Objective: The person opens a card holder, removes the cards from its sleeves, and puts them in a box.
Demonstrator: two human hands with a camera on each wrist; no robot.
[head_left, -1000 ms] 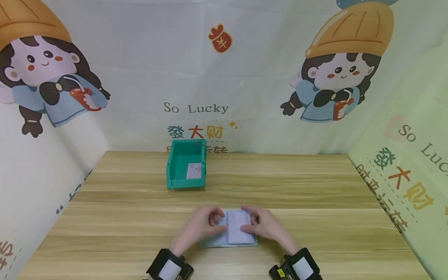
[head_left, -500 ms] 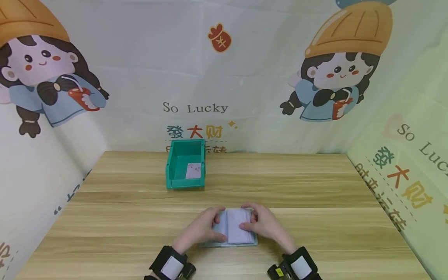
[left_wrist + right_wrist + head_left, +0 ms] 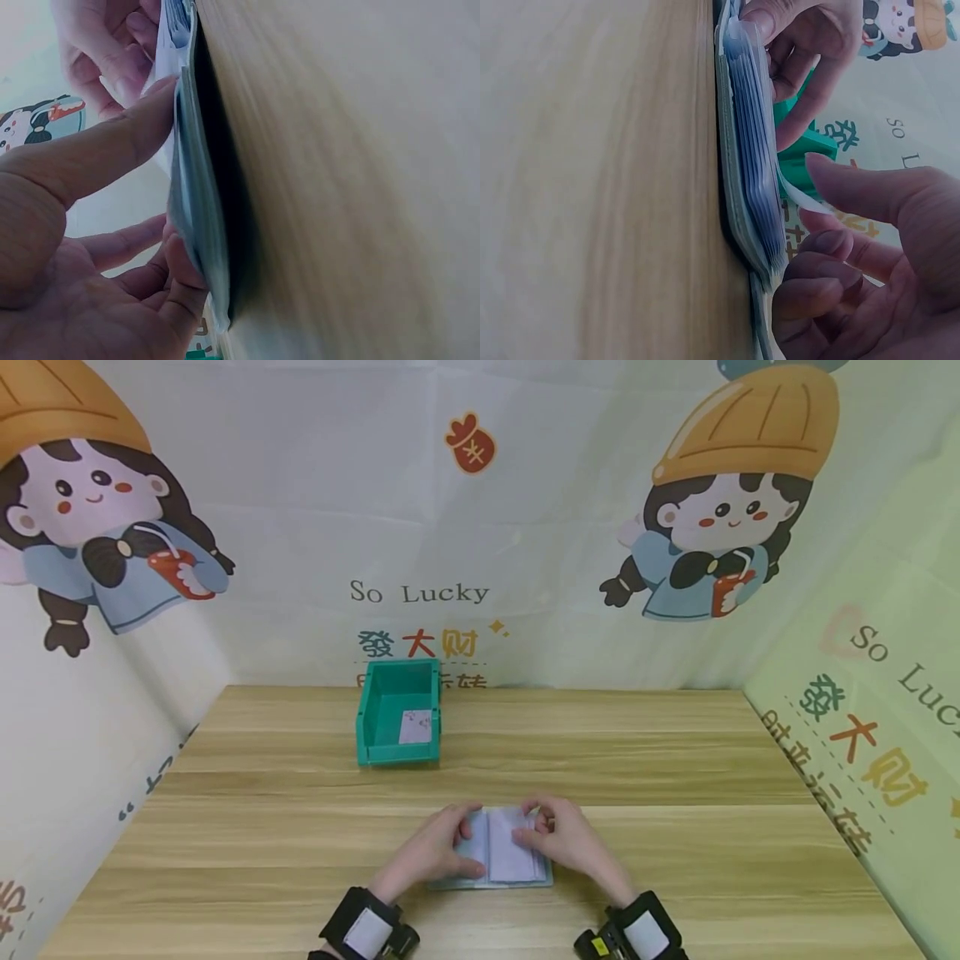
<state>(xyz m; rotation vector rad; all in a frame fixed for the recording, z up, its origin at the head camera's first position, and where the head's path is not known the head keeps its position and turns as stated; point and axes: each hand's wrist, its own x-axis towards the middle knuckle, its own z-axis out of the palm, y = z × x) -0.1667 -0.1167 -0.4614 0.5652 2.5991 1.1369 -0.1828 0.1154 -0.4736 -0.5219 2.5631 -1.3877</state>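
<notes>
My booklet (image 3: 501, 864) lies spread on the table (image 3: 637, 760), about midway between its left and right edges and well in from the far edge. My left hand (image 3: 429, 850) is half closed over the left side: the thumb rests on the page, and the bent fingers touch the cover's far edge. My right hand (image 3: 561, 837) is at the right side, its outer fingers curled in. A raised page (image 3: 799, 196) runs between thumb and forefinger, meeting the forefinger; I cannot tell if the thumb pinches it. Beneath it, many thin sheets stand stacked on the pale cover.

A green bin (image 3: 395, 754) sits by the table's far edge, closer to the far left corner than the far right, with a printed card (image 3: 415, 727) inside. Beyond that edge hangs a white backdrop (image 3: 540, 527) with cartoon figures.
</notes>
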